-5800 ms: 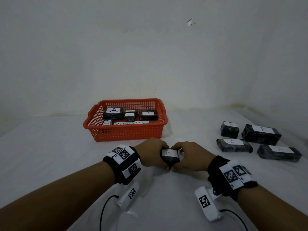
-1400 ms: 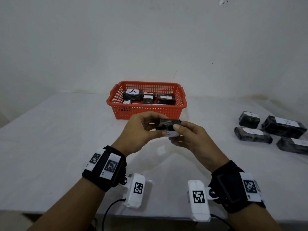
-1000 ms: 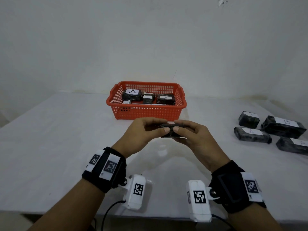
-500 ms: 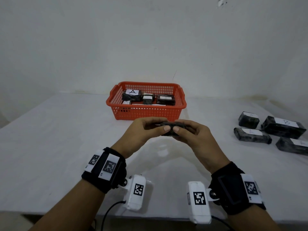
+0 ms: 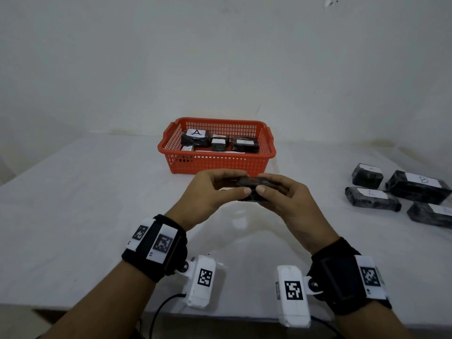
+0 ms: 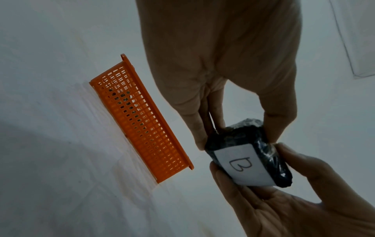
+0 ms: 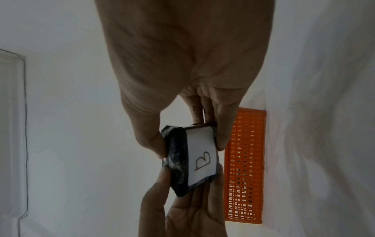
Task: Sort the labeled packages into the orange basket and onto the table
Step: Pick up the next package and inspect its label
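Both hands hold one small black-wrapped package point(image 5: 253, 185) above the table, in front of the orange basket point(image 5: 217, 163). My left hand point(image 5: 215, 192) pinches its left end and my right hand point(image 5: 281, 194) pinches its right end. Its white label faces down and reads B in the wrist views, on the package point(image 6: 243, 166) and the package point(image 7: 199, 162). The orange basket point(image 6: 142, 121), also the orange basket point(image 7: 245, 168), holds several black packages, one labeled A point(image 5: 195, 137).
Several black labeled packages point(image 5: 371, 198) lie on the white table point(image 5: 85, 204) at the right, one marked B point(image 5: 418, 184). A white wall stands close behind the basket. The table's front edge runs just under my wrists.
Since 5.8 s ago the hands lifted the package off the table and turned it over, so its label went from facing up to facing down. In the last half second hardly anything moved.
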`<state>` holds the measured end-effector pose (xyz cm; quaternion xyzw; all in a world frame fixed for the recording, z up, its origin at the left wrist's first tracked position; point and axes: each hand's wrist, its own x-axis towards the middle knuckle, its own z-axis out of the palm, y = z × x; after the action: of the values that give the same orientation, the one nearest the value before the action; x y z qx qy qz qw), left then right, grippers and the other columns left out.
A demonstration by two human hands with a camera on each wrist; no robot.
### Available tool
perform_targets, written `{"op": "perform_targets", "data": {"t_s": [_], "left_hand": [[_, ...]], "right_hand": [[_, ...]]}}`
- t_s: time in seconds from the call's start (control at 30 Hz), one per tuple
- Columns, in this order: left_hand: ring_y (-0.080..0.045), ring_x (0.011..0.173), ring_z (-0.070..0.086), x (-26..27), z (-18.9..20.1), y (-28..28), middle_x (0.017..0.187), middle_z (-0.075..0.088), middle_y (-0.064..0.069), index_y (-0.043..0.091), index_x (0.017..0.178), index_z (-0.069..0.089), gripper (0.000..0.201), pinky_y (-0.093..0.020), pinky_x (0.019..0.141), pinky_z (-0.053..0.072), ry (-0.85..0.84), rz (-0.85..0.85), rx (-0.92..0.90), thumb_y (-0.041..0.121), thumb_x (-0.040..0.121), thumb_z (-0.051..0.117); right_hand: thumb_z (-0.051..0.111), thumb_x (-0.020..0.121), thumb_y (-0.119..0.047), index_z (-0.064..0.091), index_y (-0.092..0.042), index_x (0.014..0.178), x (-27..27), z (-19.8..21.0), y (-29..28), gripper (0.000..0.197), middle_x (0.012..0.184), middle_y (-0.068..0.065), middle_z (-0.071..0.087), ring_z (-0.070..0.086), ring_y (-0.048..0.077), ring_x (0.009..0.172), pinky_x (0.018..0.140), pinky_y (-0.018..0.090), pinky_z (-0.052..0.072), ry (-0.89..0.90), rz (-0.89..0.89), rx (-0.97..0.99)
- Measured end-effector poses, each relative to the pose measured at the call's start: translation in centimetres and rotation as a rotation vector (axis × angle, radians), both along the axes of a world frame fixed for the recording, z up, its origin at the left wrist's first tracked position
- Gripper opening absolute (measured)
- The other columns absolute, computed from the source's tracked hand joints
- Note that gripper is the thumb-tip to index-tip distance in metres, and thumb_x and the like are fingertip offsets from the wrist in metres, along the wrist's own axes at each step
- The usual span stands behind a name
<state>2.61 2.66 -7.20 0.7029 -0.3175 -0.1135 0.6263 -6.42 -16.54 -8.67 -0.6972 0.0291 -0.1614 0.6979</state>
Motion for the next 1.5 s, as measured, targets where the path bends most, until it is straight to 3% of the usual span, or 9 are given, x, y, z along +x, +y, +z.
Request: {"op": "perform_targets", "data": {"t_s": [0.1,0.27,0.47,0.57,0.7,0.83,0.93,1.07,1.5], "left_hand": [[-0.016,0.114,0.072,-0.3,0.2,0.0,0.121,0.076,-0.001,0.014,0.129,0.069,0.054,-0.043,0.106,0.055,0.031,-0.025,-0.003,0.035,0.080,0.078],[-0.017,0.114,0.072,0.0,-0.1,-0.1,0.121,0.076,-0.002,0.012,0.129,0.068,0.043,-0.045,0.105,0.055,0.042,-0.011,-0.009,0.020,0.088,0.078],[-0.017,0.119,0.070,0.2,-0.2,0.0,0.125,0.074,-0.001,0.015,0.132,0.066,0.048,-0.048,0.109,0.052,0.056,-0.077,0.054,0.022,0.087,0.081],[-0.021,0.117,0.071,0.4,-0.2,0.0,0.124,0.075,-0.004,0.011,0.132,0.066,0.046,-0.049,0.107,0.054,0.074,-0.065,0.034,0.014,0.088,0.079],[-0.023,0.119,0.069,0.4,-0.3,0.0,0.125,0.074,-0.005,0.011,0.134,0.065,0.052,-0.048,0.107,0.054,0.107,-0.075,-0.007,0.017,0.084,0.073],[-0.014,0.124,0.066,0.2,-0.4,-0.1,0.128,0.073,-0.001,0.013,0.134,0.064,0.057,-0.042,0.109,0.053,0.053,-0.054,-0.012,-0.004,0.082,0.080],[-0.010,0.129,0.062,0.1,-0.5,-0.3,0.133,0.069,0.002,0.015,0.137,0.061,0.064,-0.036,0.106,0.054,0.034,-0.079,-0.007,-0.005,0.079,0.083],[-0.009,0.120,0.068,-0.1,-0.3,-0.4,0.129,0.072,0.005,0.019,0.137,0.062,0.051,-0.031,0.100,0.057,0.049,-0.026,0.006,0.020,0.089,0.077],[-0.018,0.110,0.074,-0.2,-1.0,-0.5,0.117,0.077,-0.007,0.008,0.125,0.072,0.029,-0.035,0.098,0.060,0.043,0.031,-0.055,0.009,0.096,0.070]], "right_hand": [[0.079,0.089,-0.020,0.071,-0.011,0.125,0.0,0.1,-0.1,0.037,0.120,0.010,0.077,0.074,0.026,0.113,0.103,0.048,0.058,-0.004,-0.022,-0.010],[0.084,0.081,-0.026,0.068,-0.012,0.129,-0.2,0.0,-0.1,0.052,0.121,0.007,0.077,0.074,0.023,0.115,0.105,0.045,0.057,-0.004,0.005,-0.011],[0.083,0.083,-0.021,0.069,-0.013,0.126,-0.5,0.2,-0.3,0.046,0.119,0.005,0.078,0.074,0.017,0.112,0.101,0.034,0.059,-0.015,-0.015,-0.061],[0.076,0.084,-0.032,0.069,-0.012,0.129,-0.5,0.2,-0.4,0.050,0.123,0.007,0.076,0.073,0.020,0.116,0.100,0.036,0.059,-0.019,0.016,0.018],[0.064,0.099,-0.022,0.070,-0.011,0.130,-0.4,0.4,-0.4,0.034,0.122,0.008,0.077,0.073,0.021,0.115,0.098,0.037,0.060,-0.001,0.006,0.086],[0.064,0.101,-0.026,0.069,-0.012,0.131,-0.2,0.4,-0.2,0.033,0.118,0.007,0.078,0.075,0.023,0.111,0.092,0.035,0.063,0.057,0.028,0.048],[0.071,0.097,-0.017,0.070,-0.009,0.127,-0.2,0.2,-0.1,0.031,0.114,0.011,0.080,0.077,0.027,0.105,0.093,0.043,0.063,0.068,0.006,0.062],[0.079,0.090,-0.006,0.074,-0.012,0.123,-0.3,-0.1,-0.2,0.034,0.117,0.009,0.078,0.076,0.025,0.107,0.092,0.042,0.063,0.018,-0.043,-0.043],[0.073,0.095,-0.020,0.075,-0.015,0.121,-0.1,-0.1,0.4,0.027,0.115,0.005,0.079,0.075,0.021,0.110,0.090,0.043,0.064,0.035,-0.020,-0.027]]}}
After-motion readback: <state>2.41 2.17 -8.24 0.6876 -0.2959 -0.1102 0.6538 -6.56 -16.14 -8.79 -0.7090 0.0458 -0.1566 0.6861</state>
